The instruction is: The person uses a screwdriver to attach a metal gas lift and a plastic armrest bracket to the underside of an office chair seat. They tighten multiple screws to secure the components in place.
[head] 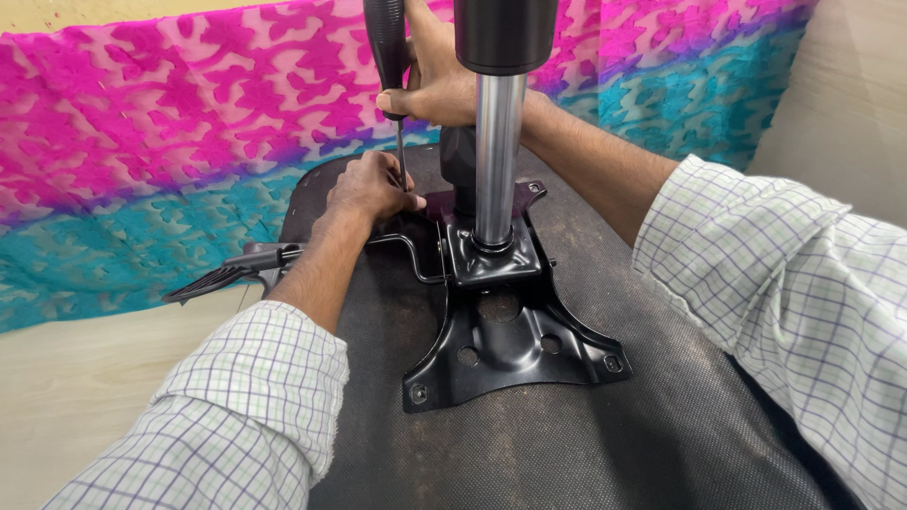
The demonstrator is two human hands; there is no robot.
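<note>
An office chair seat (pixel 586 444) lies upside down, its dark fabric underside facing up. A black metal mounting plate (pixel 515 354) is fixed on it, and a shiny gas-lift cylinder (pixel 498 161) rises from the plate. My right hand (pixel 436 80) grips the black handle of a screwdriver (pixel 387 47), whose thin shaft points down at the plate's far left corner. My left hand (pixel 370 187) rests on the seat beside the screwdriver tip, fingers pinched around the shaft's lower end.
A black adjustment lever (pixel 222 279) with a flat paddle sticks out to the left of the seat. A pink and teal patterned cloth (pixel 142 170) lies behind the seat. Pale flooring (pixel 85 378) shows at the left.
</note>
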